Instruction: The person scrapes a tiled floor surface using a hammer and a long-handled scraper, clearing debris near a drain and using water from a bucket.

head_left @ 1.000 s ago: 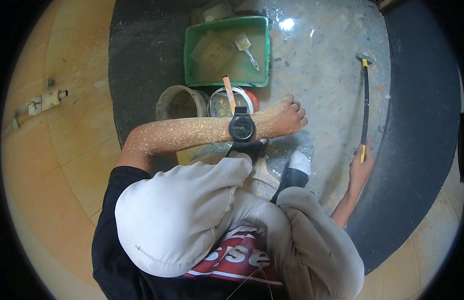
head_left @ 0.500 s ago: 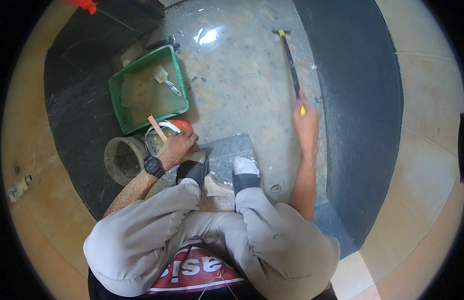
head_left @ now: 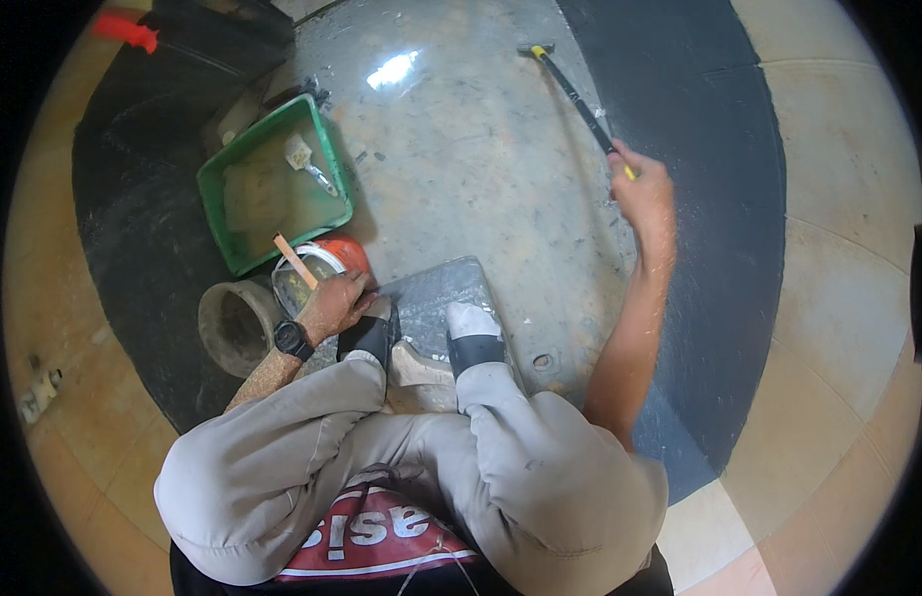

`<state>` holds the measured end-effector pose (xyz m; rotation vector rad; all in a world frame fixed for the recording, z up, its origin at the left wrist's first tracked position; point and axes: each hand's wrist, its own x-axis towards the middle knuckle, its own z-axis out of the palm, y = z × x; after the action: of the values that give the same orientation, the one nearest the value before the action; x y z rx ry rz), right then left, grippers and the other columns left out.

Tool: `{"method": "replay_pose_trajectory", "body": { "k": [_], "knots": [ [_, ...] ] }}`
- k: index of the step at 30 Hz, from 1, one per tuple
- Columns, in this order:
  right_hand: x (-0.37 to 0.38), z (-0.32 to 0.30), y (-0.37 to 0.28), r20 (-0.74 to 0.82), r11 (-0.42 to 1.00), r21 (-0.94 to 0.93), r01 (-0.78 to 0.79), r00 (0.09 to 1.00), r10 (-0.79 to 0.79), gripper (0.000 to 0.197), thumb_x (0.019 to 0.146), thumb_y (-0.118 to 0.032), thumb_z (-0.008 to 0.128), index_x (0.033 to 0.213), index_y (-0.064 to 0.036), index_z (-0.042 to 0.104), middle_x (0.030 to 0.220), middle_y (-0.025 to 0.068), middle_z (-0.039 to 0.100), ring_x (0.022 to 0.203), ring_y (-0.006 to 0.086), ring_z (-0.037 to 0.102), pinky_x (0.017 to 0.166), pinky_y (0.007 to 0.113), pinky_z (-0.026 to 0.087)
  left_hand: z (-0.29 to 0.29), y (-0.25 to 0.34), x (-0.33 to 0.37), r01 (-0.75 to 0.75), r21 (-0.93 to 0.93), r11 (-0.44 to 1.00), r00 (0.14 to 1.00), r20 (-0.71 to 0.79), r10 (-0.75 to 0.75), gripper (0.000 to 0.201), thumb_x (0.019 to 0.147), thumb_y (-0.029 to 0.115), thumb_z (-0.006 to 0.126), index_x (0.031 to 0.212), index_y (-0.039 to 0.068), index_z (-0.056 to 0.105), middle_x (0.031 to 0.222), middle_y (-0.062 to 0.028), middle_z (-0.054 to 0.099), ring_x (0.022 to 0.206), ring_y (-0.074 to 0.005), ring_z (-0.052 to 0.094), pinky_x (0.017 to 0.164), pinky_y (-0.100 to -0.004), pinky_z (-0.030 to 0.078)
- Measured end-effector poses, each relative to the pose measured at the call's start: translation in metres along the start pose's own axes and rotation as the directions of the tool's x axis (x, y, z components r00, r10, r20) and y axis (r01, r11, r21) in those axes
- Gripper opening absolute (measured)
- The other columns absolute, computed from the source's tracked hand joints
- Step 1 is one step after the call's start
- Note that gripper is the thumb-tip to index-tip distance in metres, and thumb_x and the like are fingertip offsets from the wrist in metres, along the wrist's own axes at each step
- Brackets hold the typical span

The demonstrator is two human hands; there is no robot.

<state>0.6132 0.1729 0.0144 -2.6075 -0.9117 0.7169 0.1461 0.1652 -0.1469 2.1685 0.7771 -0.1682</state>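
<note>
In my right hand (head_left: 642, 189) is the yellow-marked end of a long black handle, and my fingers are wrapped round it. It belongs to a scraper-like tool (head_left: 570, 89) with a narrow crosspiece at its far end, low over the wet grey floor. My left hand (head_left: 334, 303), a dark watch on its wrist, lies curled at the near rim of an orange-and-white bucket (head_left: 344, 254). A wooden stick (head_left: 295, 260) slants out of the bucket beside that hand. What the left fingers grip is hidden.
A green tub (head_left: 211, 204) of murky water holds a white-handled brush (head_left: 310, 167). Left of the bucket stands a dirty grey pail (head_left: 237, 328). Dark-coated borders (head_left: 699, 199) flank the floor. My feet rest on a grey slab (head_left: 421, 288) near a drain hole (head_left: 542, 362).
My right hand has moved up and to the right, and the tool's handle now slants more. My left hand keeps its place at the bucket. The whole view has shifted slightly.
</note>
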Motion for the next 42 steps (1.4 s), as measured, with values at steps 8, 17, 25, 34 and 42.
{"method": "replay_pose_trajectory", "body": {
  "k": [8,17,25,34,42],
  "knots": [
    [-0.029,0.059,0.045,-0.022,0.984,-0.15,-0.094,0.996,0.092,0.049,0.101,-0.038,0.061,0.099,0.0095,0.074,0.092,0.0357,0.071,0.091,0.0513,0.072,0.08,0.052,0.056,0.0,0.006,-0.004,0.064,0.049,0.997,0.998,-0.022,-0.063,0.023,0.1,0.025,0.066,0.105,0.003,0.062,0.097,-0.0203,0.066,0.088,-0.0441,0.067,0.077,-0.0534,0.053],
    [-0.019,0.052,0.06,-0.055,0.987,-0.163,-0.007,0.998,-0.002,0.047,0.102,-0.039,0.06,0.1,0.0063,0.075,0.096,0.0345,0.071,0.094,0.0524,0.07,0.083,0.054,0.056,-0.008,0.001,-0.011,0.101,-0.004,0.995,0.993,-0.056,-0.101,0.022,0.1,0.025,0.065,0.104,0.003,0.062,0.098,-0.02,0.068,0.092,-0.0428,0.067,0.079,-0.0527,0.054],
    [-0.029,0.068,0.062,-0.054,0.992,-0.124,-0.037,0.998,0.031,0.05,0.102,-0.042,0.059,0.098,0.0058,0.075,0.097,0.0333,0.072,0.096,0.0538,0.07,0.085,0.055,0.056,0.0,0.0,-0.016,0.118,-0.03,0.993,0.993,0.033,-0.117,0.018,0.098,0.021,0.066,0.107,0.005,0.063,0.097,-0.0198,0.069,0.09,-0.0427,0.068,0.079,-0.0529,0.054],
    [-0.028,0.073,0.07,0.038,0.986,-0.145,-0.088,0.995,0.094,0.061,0.104,-0.049,0.054,0.101,0.0086,0.074,0.1,0.0356,0.072,0.1,0.0527,0.07,0.089,0.057,0.056,0.018,-0.012,-0.022,0.076,-0.085,0.993,0.997,0.01,-0.075,0.019,0.097,0.02,0.066,0.106,0.003,0.063,0.097,-0.0204,0.069,0.093,-0.0424,0.068,0.08,-0.0517,0.054],
    [-0.02,0.092,0.074,0.156,0.97,-0.21,-0.12,0.976,0.154,0.058,0.106,-0.048,0.051,0.116,0.0056,0.071,0.114,0.0349,0.07,0.11,0.0538,0.067,0.096,0.059,0.054,0.021,-0.005,-0.017,0.009,-0.091,0.996,1.0,-0.02,-0.011,0.02,0.1,0.021,0.065,0.11,0.004,0.064,0.101,-0.0205,0.07,0.093,-0.0424,0.068,0.081,-0.0508,0.055]
  ]
}}
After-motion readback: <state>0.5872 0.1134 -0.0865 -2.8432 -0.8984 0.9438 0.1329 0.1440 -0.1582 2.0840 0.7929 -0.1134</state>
